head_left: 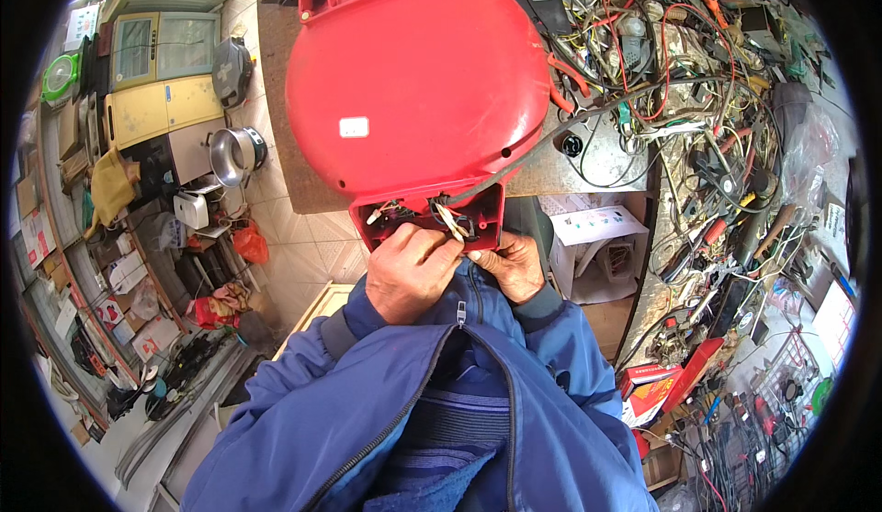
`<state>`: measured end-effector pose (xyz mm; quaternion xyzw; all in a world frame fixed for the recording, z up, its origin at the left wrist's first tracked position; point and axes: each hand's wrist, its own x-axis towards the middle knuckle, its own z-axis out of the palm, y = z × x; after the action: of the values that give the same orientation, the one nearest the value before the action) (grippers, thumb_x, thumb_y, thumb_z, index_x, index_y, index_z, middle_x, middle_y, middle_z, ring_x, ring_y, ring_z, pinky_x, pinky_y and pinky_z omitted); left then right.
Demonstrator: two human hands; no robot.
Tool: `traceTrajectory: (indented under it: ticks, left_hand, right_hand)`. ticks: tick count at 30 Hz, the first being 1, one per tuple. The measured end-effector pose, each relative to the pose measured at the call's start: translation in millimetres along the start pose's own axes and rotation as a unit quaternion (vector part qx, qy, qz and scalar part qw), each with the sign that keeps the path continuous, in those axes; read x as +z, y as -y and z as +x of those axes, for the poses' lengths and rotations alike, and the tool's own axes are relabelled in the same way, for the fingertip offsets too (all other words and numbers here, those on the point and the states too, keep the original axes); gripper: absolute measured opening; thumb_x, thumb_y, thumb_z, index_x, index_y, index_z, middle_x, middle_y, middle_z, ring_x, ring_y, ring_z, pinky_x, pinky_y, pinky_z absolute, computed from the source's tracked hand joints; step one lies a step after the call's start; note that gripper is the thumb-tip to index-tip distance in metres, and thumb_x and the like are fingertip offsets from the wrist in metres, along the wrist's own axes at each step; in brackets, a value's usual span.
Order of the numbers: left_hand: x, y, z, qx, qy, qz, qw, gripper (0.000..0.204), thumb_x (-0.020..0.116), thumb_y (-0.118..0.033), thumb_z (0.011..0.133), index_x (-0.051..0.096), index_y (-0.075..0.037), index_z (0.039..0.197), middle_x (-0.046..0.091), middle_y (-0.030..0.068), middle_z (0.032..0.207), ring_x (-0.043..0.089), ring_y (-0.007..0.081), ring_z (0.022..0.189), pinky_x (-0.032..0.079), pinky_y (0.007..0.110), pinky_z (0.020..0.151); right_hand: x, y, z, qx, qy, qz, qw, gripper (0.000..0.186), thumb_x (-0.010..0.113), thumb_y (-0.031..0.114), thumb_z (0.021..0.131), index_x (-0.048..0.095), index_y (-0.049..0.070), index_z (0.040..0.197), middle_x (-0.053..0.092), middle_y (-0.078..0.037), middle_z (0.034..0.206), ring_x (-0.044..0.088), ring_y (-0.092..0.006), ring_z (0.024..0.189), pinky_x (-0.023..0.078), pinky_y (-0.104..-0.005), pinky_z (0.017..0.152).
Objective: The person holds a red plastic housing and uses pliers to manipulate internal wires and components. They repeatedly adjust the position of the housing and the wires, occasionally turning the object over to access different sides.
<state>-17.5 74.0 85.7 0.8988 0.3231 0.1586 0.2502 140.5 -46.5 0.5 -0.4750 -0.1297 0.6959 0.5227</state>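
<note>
A large red appliance [413, 80] with a rounded plastic housing lies on the bench in front of me. At its near end, a red box-shaped compartment [487, 207] stands open, with white and dark wires [450, 221] bunched inside. My left hand [409, 271] is at the compartment's near edge, its fingers curled and pressed together by the wires; its fingertips are hidden. The compartment's near right corner is gripped by my right hand [512, 268], thumb on the rim. Red-handled pliers [570, 82] lie partly behind the housing's right side.
A tangle of cables and tools [680, 71] covers the bench at the right. A dark cable [551, 135] runs across the bench to the appliance. Below the bench top is a white box [597, 250]. Shelves [69, 236] and a metal pot [234, 155] stand at the left.
</note>
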Motion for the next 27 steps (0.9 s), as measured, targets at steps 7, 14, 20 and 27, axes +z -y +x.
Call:
traceTrajectory:
  ticks: [7,14,20,27]
  left_hand:
    - [10.9,7.0,-2.0,0.022,0.003,0.008,1.0,0.03,0.089,-0.009,0.067,0.075,-0.005,0.094,0.069,0.0068,0.091,0.066,0.0262,0.076,0.056,0.037,0.065]
    - [13.0,5.9,3.9,0.009,0.002,0.01,1.0,0.028,0.09,-0.011,0.069,0.076,-0.006,0.092,0.068,0.0059,0.088,0.065,0.0261,0.073,0.056,0.037,0.064]
    - [19.1,8.0,1.7,0.009,-0.008,0.002,1.0,0.026,0.091,-0.011,0.068,0.076,-0.007,0.088,0.067,0.0051,0.085,0.064,0.0254,0.072,0.054,0.037,0.062]
    - [20.4,6.4,0.1,0.003,-0.006,0.015,1.0,0.022,0.088,-0.012,0.071,0.075,-0.008,0.088,0.062,0.005,0.083,0.061,0.0249,0.073,0.053,0.036,0.063]
  right_hand:
    - [-10.4,-0.3,3.7,-0.008,-0.012,-0.072,0.997,0.024,0.081,0.015,0.096,0.08,-0.001,0.113,0.077,-0.002,0.096,0.063,-0.0064,0.09,0.054,-0.027,0.079]
    - [-22.3,2.9,5.4,0.01,0.017,-0.067,0.998,0.025,0.08,0.017,0.096,0.08,-0.002,0.113,0.078,-0.004,0.098,0.065,-0.0075,0.092,0.055,-0.0263,0.082]
    - [-27.3,-5.0,11.7,0.001,0.01,-0.039,0.999,0.024,0.082,0.017,0.094,0.081,-0.001,0.11,0.079,-0.004,0.094,0.067,-0.008,0.088,0.056,-0.0271,0.08]
    - [-34.4,14.4,11.5,-0.057,-0.035,-0.261,0.963,0.029,0.091,0.022,0.083,0.077,0.0,0.095,0.076,-0.009,0.087,0.071,-0.0189,0.079,0.057,-0.033,0.073]
